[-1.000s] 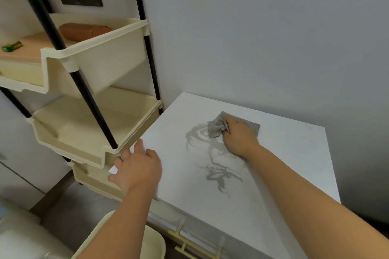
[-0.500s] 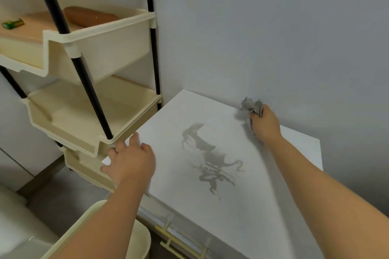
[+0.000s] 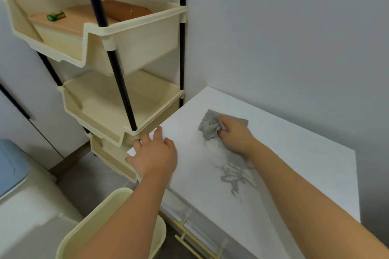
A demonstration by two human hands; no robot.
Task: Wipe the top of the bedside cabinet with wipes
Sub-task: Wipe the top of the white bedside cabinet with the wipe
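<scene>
No legible text or labels anywhere

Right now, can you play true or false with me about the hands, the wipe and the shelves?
1. The right hand presses a grey wipe on the cabinet top. True.
2. The left hand holds a wipe too. False: it holds nothing and rests open at the cabinet's left edge.
3. A grey smear shows on the cabinet top, nearer the person than the wipe. True.
4. The top shelf bin has nothing in it. False: a small green thing and a brown roll lie there.
5. The wipe lies on the floor. False: it is on the cabinet top, under the right hand.
</scene>
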